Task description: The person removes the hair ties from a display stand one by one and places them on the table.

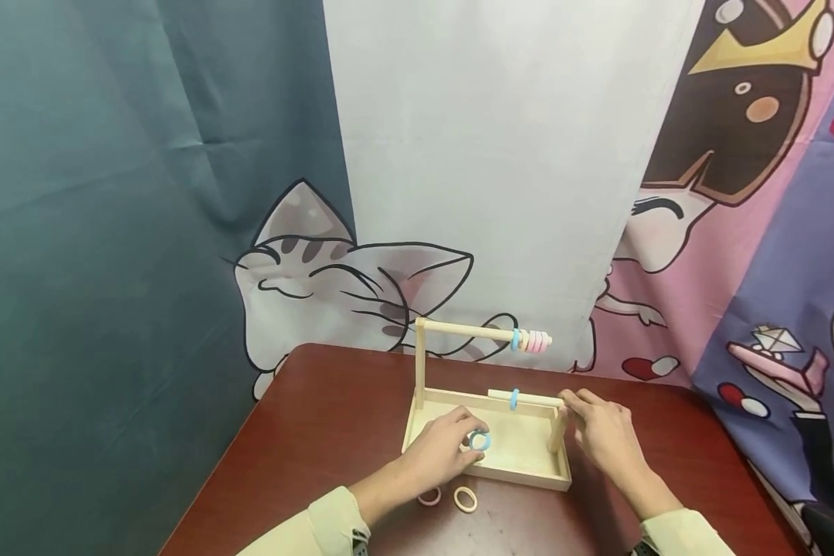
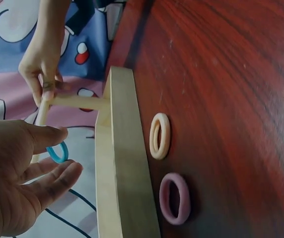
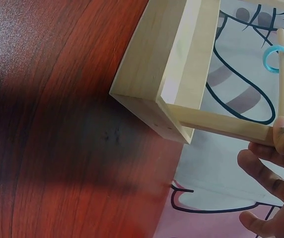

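My left hand (image 1: 439, 448) holds a light-blue ring (image 1: 479, 440) between thumb and fingers, over the front of a shallow wooden tray (image 1: 521, 475). In the left wrist view the blue ring (image 2: 58, 152) shows between thumb and fingertips. My right hand (image 1: 606, 432) grips the top of the short wooden post (image 3: 226, 124) where the lower peg (image 1: 538, 399) joins it. Another blue ring (image 3: 278, 58) hangs on that peg. A cream ring (image 1: 465, 499) and a pink ring (image 2: 175, 199) lie on the table before the tray.
At the tray's left a taller post (image 1: 420, 363) carries an upper peg (image 1: 466, 330). Blue, cream and pink rings (image 1: 533, 341) hang near its free end. The reddish-brown table (image 1: 306, 448) meets a cartoon-printed curtain (image 1: 528, 154) behind.
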Demonstrator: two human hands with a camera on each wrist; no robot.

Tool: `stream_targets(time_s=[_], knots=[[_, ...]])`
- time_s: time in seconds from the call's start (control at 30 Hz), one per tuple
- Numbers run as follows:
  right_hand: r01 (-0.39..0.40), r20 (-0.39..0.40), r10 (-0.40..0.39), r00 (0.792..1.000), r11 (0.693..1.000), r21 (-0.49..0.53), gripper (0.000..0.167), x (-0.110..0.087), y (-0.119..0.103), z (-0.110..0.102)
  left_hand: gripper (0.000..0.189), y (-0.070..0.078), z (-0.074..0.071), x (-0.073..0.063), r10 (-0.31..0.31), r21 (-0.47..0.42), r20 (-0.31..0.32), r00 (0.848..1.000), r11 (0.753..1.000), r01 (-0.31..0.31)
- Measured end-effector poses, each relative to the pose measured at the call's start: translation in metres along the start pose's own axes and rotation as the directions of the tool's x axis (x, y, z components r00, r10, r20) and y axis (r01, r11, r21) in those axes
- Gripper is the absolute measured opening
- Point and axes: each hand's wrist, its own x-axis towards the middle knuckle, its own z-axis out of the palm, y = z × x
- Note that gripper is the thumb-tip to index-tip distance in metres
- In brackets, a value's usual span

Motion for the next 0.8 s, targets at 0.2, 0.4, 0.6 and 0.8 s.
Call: stream_targets(time_s=[0.2, 0.4, 0.6, 0.8], knots=[[-0.005, 0.017, 0.005, 1.0, 1.0, 0.001, 0.02, -0.009, -0.007, 0.003, 0.035, 0.006, 0.006, -0.013, -0.007, 0.008, 0.053, 0.999, 1.0, 0.006], [-0.001, -0.004, 0.001, 1.0, 1.0, -0.004, 0.02, -0.007, -0.007, 0.002, 0.033, 0.009, 0.007, -0.009, 0.019, 0.048, 0.073, 0.997, 0.999, -0.023], [0.006, -0.007, -0.006, 1.0, 1.0, -0.01, 0.021, -0.001, -0.003, 0.0, 0.036, 0.013, 0.007, -0.006, 0.031, 0.05, 0.103, 0.994, 0.998, -0.036], [0.004, 0.007, -0.004, 1.0, 1.0, 0.001, 0.021, 0.001, 0.0, 0.0, 0.039, 0.014, 0.01, -0.008, 0.032, 0.062, 0.109, 0.994, 0.997, -0.039]])
